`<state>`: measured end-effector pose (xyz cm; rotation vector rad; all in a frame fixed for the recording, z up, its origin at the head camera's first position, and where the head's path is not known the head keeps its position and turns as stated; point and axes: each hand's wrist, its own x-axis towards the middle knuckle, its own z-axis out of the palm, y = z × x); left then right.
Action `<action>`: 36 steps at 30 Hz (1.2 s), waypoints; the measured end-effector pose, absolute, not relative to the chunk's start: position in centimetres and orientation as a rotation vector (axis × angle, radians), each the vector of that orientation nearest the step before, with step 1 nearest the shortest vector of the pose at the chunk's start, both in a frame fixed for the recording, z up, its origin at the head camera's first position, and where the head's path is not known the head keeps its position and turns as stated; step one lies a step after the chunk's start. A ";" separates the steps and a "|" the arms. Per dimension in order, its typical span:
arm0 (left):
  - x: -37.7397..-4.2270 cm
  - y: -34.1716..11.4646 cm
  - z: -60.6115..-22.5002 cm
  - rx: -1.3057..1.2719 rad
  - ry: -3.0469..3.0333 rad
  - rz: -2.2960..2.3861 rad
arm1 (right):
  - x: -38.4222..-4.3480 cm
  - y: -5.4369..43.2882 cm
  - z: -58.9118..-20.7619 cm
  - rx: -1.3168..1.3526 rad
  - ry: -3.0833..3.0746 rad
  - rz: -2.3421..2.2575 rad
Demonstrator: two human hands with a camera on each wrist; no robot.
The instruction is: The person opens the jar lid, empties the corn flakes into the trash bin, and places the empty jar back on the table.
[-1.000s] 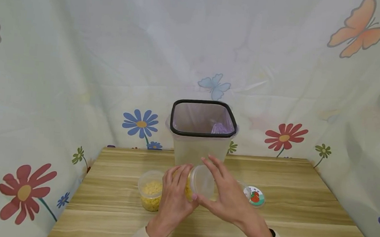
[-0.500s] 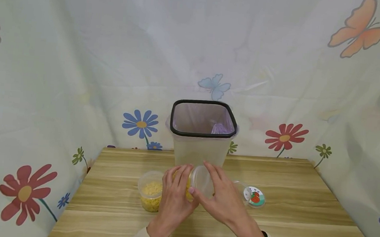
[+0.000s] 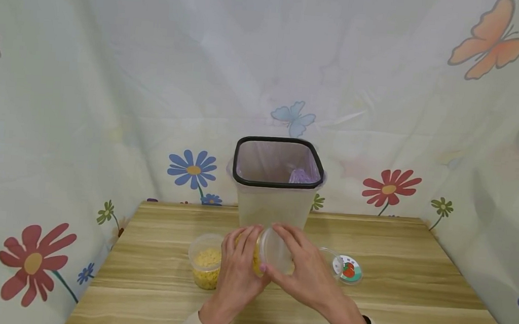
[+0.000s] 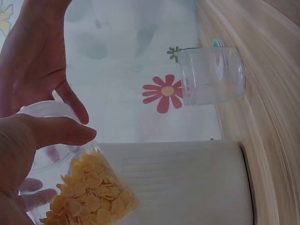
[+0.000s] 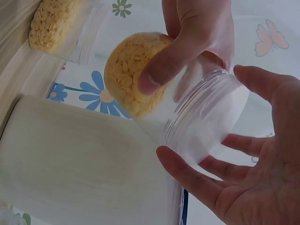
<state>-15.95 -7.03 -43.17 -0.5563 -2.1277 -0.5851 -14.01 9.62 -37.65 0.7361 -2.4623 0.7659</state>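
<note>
My left hand [image 3: 240,262] grips a clear plastic jar [image 5: 140,79] partly filled with yellow flakes [image 4: 96,192]. The jar is tilted over the table, its capped end towards the right. My right hand [image 3: 307,272] curves around the whitish translucent lid [image 3: 277,250], thumb and fingertips spread at its rim. A second jar [image 3: 206,262] of yellow flakes stands on the table left of my left hand. Beyond my right hand is a clear jar [image 4: 211,77] with no flakes in it, partly hidden in the head view.
A bin [image 3: 274,204] with a black rim and purple liner stands at the back of the wooden table [image 3: 392,274]. A round label with a tomato picture [image 3: 349,270] lies beside the clear jar. A flowered curtain [image 3: 156,72] surrounds the table.
My right hand has come in closer around the lid, moving slightly left and then shifting its fingers at the rim. My left hand and the jar have stayed nearly still.
</note>
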 end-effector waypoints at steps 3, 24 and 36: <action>-15.9 -7.1 -43.3 -0.553 -2.144 -0.602 | -14.1 9.9 -37.6 0.814 -2.445 0.722; -15.3 -7.4 -43.3 -0.556 -2.194 -0.645 | -14.6 11.2 -37.5 1.211 -2.298 0.610; -15.5 -7.3 -43.4 -0.533 -2.201 -0.676 | -13.8 10.4 -37.5 0.858 -2.377 0.714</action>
